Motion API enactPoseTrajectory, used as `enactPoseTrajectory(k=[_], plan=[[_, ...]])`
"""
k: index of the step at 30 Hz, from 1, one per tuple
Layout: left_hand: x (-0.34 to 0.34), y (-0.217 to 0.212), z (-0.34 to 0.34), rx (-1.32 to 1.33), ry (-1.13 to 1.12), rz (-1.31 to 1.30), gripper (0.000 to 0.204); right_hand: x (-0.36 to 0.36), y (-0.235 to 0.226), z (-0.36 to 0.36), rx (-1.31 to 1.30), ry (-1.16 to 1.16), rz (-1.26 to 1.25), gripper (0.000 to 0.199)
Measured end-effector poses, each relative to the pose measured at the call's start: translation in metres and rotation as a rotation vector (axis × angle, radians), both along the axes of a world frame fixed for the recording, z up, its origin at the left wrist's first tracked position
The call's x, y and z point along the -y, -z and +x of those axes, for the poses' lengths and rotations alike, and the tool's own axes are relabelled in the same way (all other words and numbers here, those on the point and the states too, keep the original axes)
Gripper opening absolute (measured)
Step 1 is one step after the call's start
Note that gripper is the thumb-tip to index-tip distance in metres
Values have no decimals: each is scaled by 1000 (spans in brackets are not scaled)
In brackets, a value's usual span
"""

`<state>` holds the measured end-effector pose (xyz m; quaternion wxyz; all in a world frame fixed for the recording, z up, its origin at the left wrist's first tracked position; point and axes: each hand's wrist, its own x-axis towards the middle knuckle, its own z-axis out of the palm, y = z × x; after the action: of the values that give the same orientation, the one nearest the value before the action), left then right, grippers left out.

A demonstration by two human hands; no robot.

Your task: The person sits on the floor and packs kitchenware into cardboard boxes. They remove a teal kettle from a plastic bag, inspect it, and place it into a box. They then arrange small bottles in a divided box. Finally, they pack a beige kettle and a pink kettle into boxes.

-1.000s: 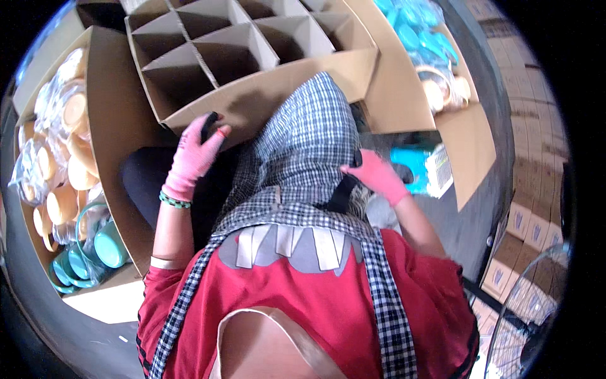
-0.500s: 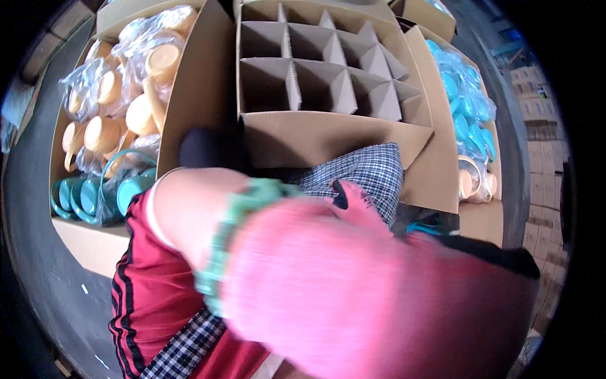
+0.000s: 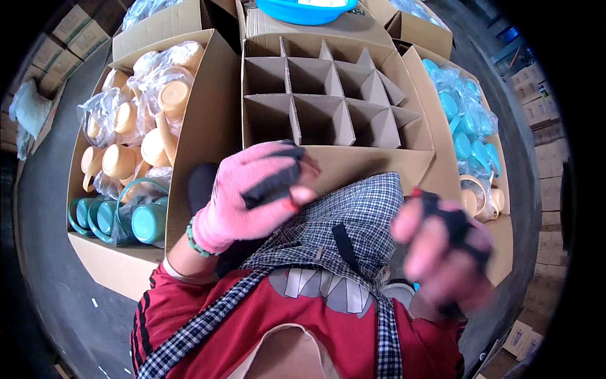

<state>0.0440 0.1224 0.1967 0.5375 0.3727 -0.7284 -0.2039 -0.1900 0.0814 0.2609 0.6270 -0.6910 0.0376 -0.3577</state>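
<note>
My left hand [image 3: 255, 189], in a pink and black glove with a green bead bracelet at the wrist, hovers in front of the divided cardboard box [image 3: 341, 158]. Its thumb stands apart from the fingers and nothing shows in its grasp. On the other side, my right hand [image 3: 445, 243], gloved alike, is raised over the right edge of my checked apron [image 3: 334, 215]. Motion smears its fingers, so their hold cannot be made out. Cardboard dividers [image 3: 322, 120] split the box into several cells, and no goods show in them.
At left, an open carton [image 3: 120, 265] holds peach handled plastic vessels [image 3: 120, 161] in clear bags and teal ones [image 3: 149, 222]. A right-hand carton [image 3: 502, 237] holds turquoise ones [image 3: 464, 148]. A blue basin [image 3: 306, 14] sits behind the divided box. Stacked cartons [image 3: 552, 183] stand far right.
A pink-gloved arm stretched across my front to the right has drawn back. Both hands are now apart, raised before my chest. The view has tilted, bringing the blue basin into sight.
</note>
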Motion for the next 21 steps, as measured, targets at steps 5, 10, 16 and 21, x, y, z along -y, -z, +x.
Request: enactPoseTrajectory(k=[5, 10, 16, 21], plan=[[5, 24, -23, -75, 13, 183, 17, 1, -8, 10, -267, -214, -332, 25], [3, 66, -17, -26, -52, 331, 17, 3, 3, 2, -218, -349, -221, 26], [3, 118, -25, -25, -65, 398, 18, 7, 5, -4, -158, -481, -134, 28], [7, 137, -42, 33, -36, 411, 20, 7, 15, -1, -256, -428, -90, 30]])
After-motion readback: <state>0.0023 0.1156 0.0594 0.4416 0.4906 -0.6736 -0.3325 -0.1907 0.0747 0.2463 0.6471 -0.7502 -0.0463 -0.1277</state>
